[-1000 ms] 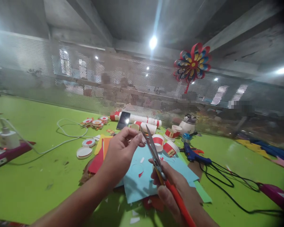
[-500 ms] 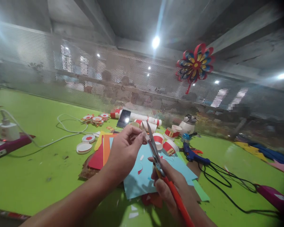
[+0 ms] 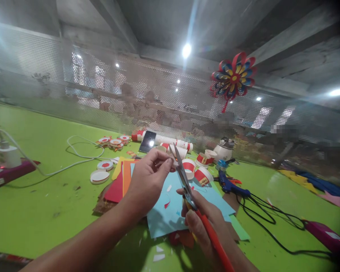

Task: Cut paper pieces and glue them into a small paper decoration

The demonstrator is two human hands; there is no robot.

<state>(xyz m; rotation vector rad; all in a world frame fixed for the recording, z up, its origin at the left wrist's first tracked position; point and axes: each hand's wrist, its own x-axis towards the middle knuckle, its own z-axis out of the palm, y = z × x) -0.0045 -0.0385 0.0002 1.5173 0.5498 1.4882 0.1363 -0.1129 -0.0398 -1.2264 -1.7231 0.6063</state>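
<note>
a small pale scrap (image 3: 174,161) was pinched in the left hand (image 3: 147,177), beside the parted blades of the scissors (image 3: 188,195), which the right hand (image 3: 211,213) gripped. both were above blue paper (image 3: 161,221); cups (image 3: 203,176) sat just beyond, a glue gun (image 3: 229,186) to the right.

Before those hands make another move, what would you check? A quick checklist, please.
1. Scissors held in the right hand: ok.
2. Blades parted: ok, a gap shows at the tips.
3. Small pale piece pinched by the left hand: ok.
4. Left fingertips safely clear of the blades: cannot tell; they look very close.
5. Glue gun apart from both hands: ok.
6. Light blue paper free of scraps: not ok.
</note>
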